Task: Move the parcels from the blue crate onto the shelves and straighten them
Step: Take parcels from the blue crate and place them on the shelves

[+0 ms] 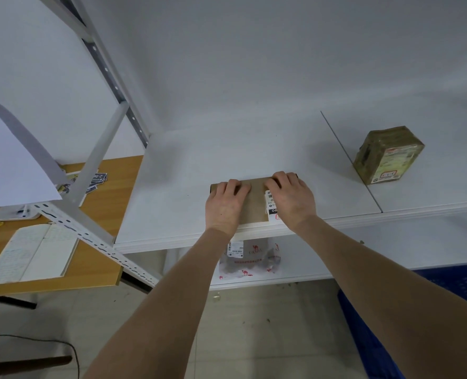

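A flat brown cardboard parcel with a white label lies near the front edge of the upper white shelf. My left hand rests on its left half, fingers curled over the far edge. On the right half, over the label, lies my right hand, its fingers likewise bent over the far edge. A taped olive-brown box parcel stands upright further right on the same shelf. On the lower shelf a white plastic mailer bag with red print lies flat. The blue crate shows at the bottom right, behind my right forearm.
A grey perforated shelf upright and brace rise on the left. Beside the rack stands a wooden desk with an open notebook, stickers and a white sheet of paper. A black cable runs over the tiled floor.
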